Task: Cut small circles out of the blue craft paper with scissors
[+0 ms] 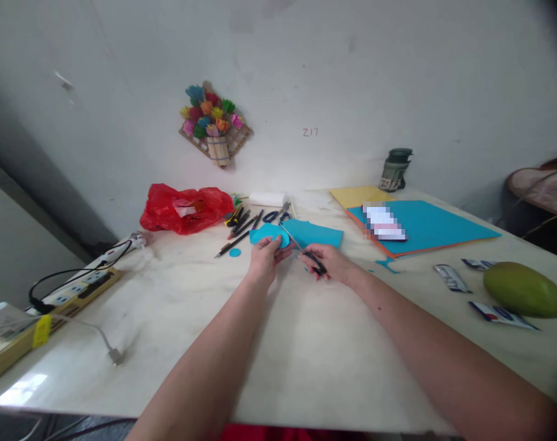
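My left hand (265, 258) is closed on a small rounded piece of blue paper (284, 239), pinched between thumb and fingers. My right hand (326, 260) grips dark-handled scissors (315, 262), whose blades point up and left to the edge of that paper. Behind my hands lies a larger blue sheet (317, 233) with cut edges. A small blue paper disc (234, 252) rests on the table left of my left hand. Thin blue scraps (387, 265) lie to the right of my right hand.
Several pens (238, 236) and a second pair of scissors (277, 216) lie behind my hands. A red plastic bag (184, 209) is at back left, a power strip (83, 291) at left. Right are stacked coloured sheets (439, 226) under a phone (383, 222), a mango (522, 290) and a bottle (396, 169).
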